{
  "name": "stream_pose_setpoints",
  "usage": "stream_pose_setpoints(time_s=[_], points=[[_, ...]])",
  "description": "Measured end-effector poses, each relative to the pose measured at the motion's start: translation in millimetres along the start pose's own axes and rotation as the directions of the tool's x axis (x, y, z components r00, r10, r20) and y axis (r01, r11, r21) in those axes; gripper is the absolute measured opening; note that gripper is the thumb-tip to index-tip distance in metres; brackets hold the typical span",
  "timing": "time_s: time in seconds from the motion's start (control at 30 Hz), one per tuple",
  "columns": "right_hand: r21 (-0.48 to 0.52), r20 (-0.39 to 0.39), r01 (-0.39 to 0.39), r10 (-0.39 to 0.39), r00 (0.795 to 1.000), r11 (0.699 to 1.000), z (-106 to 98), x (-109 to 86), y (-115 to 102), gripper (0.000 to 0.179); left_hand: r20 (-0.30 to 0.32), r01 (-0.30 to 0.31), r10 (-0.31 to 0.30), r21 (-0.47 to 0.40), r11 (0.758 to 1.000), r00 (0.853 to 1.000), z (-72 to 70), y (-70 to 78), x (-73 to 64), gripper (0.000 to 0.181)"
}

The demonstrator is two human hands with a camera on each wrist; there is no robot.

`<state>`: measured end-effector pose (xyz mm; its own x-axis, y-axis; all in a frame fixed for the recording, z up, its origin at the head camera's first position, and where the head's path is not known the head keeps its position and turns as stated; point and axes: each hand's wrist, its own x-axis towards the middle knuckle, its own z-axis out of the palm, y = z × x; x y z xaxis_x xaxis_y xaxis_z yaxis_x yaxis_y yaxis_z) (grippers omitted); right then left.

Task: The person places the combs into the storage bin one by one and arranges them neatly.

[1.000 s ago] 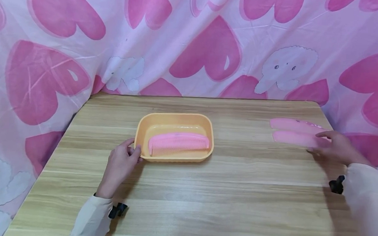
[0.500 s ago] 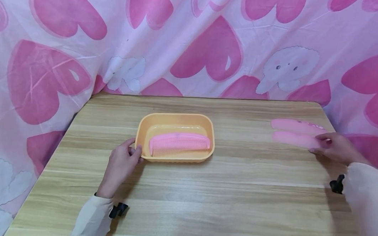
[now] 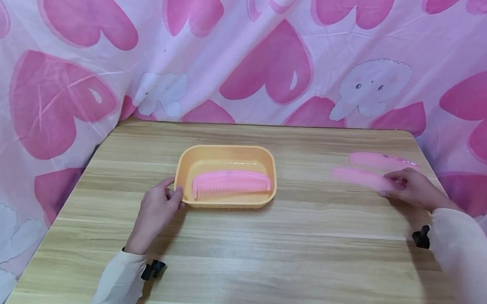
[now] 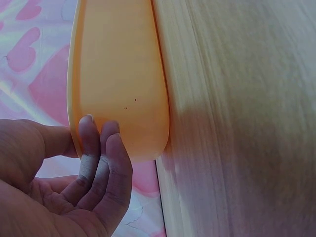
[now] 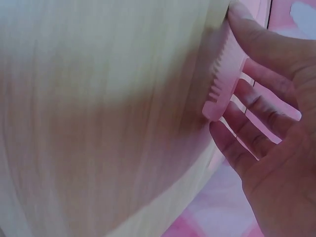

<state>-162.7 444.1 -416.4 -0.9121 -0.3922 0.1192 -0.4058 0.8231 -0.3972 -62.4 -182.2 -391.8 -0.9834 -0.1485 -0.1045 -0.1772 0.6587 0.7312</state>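
Observation:
An orange plastic basin [image 3: 227, 153] stands on the table at centre left, with a pink comb [image 3: 231, 181] lying inside, teeth toward the front. My left hand [image 3: 154, 216] pinches the basin's left front rim between thumb and fingers; the left wrist view shows its fingertips against the basin's outer wall [image 4: 118, 59]. At the right, my right hand [image 3: 413, 188] holds a second pink comb [image 3: 355, 177] by its right end, blurred by motion. In the right wrist view, thumb and fingers grip this comb [image 5: 229, 79] along its length. Behind it lies a third pink comb [image 3: 377, 159].
The wood-grain table [image 3: 296, 246] reaches back to a pink curtain [image 3: 269, 57] printed with hearts, which also hangs along both sides. Black clips show at the left cuff [image 3: 153, 270] and the right cuff [image 3: 422, 236].
My right hand has taken hold of the nearer comb and drawn it a little leftward, away from the comb behind. The left hand and the basin have stayed put.

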Motion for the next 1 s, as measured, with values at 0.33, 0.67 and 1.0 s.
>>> stream_pose_setpoints(time_s=[0.33,0.67,1.0], points=[[0.061,0.156,-0.138,0.127,0.980,0.989,13.7,21.1,-38.8,0.054,-0.008,-0.012,0.012,0.009,1.000,1.000,0.4,-0.9,0.7,0.048],[0.086,0.223,-0.130,0.108,0.969,0.988,26.3,40.3,-66.1,0.058,-0.006,-0.007,0.007,0.008,1.000,1.000,0.6,-1.4,0.9,0.049],[0.111,0.248,-0.171,0.140,0.959,0.979,35.7,50.1,-79.5,0.066,-0.008,-0.012,0.012,0.010,1.000,1.000,0.4,-1.1,0.6,0.048]])
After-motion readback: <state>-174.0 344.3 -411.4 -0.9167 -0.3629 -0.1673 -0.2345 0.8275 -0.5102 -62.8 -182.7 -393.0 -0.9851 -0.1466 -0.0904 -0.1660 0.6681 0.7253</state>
